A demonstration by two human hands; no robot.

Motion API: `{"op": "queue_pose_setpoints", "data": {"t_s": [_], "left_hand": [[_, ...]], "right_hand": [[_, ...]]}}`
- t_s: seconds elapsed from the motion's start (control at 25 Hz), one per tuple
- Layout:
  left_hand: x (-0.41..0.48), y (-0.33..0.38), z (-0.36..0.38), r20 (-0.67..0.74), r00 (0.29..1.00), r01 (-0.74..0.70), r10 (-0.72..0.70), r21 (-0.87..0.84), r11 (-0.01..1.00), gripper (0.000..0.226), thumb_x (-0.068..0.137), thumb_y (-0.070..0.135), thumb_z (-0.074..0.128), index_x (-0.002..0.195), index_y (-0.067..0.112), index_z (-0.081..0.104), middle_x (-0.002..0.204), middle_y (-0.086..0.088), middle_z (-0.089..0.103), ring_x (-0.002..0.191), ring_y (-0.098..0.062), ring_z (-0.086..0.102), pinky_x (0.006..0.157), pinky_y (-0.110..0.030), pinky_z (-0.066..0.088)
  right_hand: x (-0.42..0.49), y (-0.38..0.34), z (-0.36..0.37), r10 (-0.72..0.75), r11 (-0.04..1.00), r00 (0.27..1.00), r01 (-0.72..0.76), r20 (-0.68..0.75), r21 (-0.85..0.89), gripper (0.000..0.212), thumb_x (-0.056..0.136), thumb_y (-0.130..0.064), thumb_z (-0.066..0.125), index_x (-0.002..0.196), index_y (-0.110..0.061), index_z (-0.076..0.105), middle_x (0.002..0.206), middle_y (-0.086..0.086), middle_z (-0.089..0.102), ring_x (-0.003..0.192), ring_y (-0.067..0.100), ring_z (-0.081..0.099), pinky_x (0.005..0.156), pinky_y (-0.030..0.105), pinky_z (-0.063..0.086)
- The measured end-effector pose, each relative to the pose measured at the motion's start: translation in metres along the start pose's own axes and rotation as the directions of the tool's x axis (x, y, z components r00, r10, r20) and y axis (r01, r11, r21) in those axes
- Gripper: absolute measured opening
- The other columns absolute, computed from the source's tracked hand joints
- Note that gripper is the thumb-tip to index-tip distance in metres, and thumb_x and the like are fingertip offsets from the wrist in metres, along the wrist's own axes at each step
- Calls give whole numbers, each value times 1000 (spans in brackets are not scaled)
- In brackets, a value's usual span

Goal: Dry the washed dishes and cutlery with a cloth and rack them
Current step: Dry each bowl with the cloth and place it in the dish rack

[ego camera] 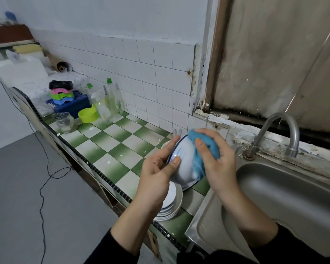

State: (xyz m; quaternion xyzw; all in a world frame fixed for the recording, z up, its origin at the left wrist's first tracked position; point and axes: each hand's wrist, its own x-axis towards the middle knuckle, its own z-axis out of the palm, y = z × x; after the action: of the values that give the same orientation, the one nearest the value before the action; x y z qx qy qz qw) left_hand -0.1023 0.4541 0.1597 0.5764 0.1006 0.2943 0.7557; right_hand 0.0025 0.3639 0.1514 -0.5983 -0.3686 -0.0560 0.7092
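A glossy white bowl (181,164) with a thin blue rim was held tilted above the green-and-white checked tile counter (112,141), just left of the brushed steel sink (286,197). The left hand (156,168) curled round its rim, thumb on the rounded outside. The right hand (219,159) pinched a nubby blue cloth (198,164) against the bowl's wall. Below, smooth white plates (170,202) sat stacked. Far back, a blue crate (78,105) held coloured plastic pieces.

The bowl (181,168) is white, its rim perhaps dark blue, the cloth (198,164) blue, the counter (111,141) checked green-and-white.
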Motion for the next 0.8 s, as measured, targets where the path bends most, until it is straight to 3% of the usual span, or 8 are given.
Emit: {"op": "queue_pose_setpoints", "data": {"t_s": [0.08, 0.2, 0.24, 0.4, 0.48, 0.6, 0.68, 0.8], "left_hand": [[1, 1, 5, -24, 1000, 17, -17, -11, 1000, 46, 80, 3, 57, 124, 15, 60, 128, -3, 64, 124, -18, 56, 105, -34, 44], [4, 5, 6, -12, 999, 41, -42, -23, 999, 46, 88, -14, 50, 125, 12, 60, 117, -5, 70, 106, -17, 66, 84, -29, 55], [4, 5, 6, -7, 999, 42, -42, -31, 999, 45, 88, -14, 50, 123, 13, 61, 116, -4, 70, 104, -15, 67, 81, -26, 55], [1, 4, 12, -40, 999, 22, -25, -64, 998, 45, 78, 4, 59, 121, 14, 62, 124, -3, 66, 119, -16, 60, 97, -28, 50], [3, 6, 16, -75, 996, 32, -37, -74, 997, 43, 83, -3, 58, 123, 12, 61, 127, -6, 65, 117, -16, 61, 96, -27, 51], [3, 11, 18, -106, 992, 65, -73, -84, 994, 45, 89, -15, 47, 118, 15, 64, 122, -7, 67, 98, -12, 67, 74, -20, 55], [0, 9, 20, -125, 989, 69, -82, -98, 993, 43, 90, -12, 48, 117, 17, 64, 122, -5, 67, 104, -12, 66, 82, -22, 55], [-2, 8, 28, -192, 977, 69, -96, -141, 988, 39, 89, -8, 51, 117, 17, 63, 124, -3, 66, 115, -14, 62, 97, -28, 50]], "right_hand": [[3, -5, 2, -41, 998, 999, 40, -16, -46, 14, 87, -24, 61, 101, -25, 66, 106, -11, 67, 104, 11, 61, 91, 29, 45], [-15, -1, 2, -443, 816, 876, 482, 190, -318, 20, 88, -18, 61, 105, -12, 68, 119, 14, 61, 113, 33, 55, 103, 40, 40], [-14, 0, -1, -460, 803, 865, 502, 201, -321, 20, 88, -17, 61, 105, -11, 68, 118, 15, 61, 112, 32, 55, 103, 39, 41], [12, -4, -4, -20, 999, 997, 18, -69, -37, 14, 88, -20, 59, 99, -25, 66, 100, -12, 68, 96, 3, 62, 87, 19, 44], [2, -5, 1, -139, 982, 988, 128, -74, -137, 15, 90, -19, 58, 103, -22, 66, 109, -1, 66, 107, 13, 60, 95, 24, 42], [-29, 6, 1, -473, 809, 875, 477, 102, -342, 20, 90, -18, 59, 109, -14, 65, 123, 17, 58, 118, 36, 52, 104, 44, 39], [-26, 11, -2, -407, 873, 913, 396, 22, -285, 21, 90, -20, 59, 109, -16, 64, 124, 12, 59, 119, 29, 55, 103, 43, 41], [-3, 7, -2, -117, 992, 983, 109, -141, -66, 20, 90, -26, 56, 107, -20, 64, 115, 4, 65, 113, 13, 60, 99, 37, 46]]}}
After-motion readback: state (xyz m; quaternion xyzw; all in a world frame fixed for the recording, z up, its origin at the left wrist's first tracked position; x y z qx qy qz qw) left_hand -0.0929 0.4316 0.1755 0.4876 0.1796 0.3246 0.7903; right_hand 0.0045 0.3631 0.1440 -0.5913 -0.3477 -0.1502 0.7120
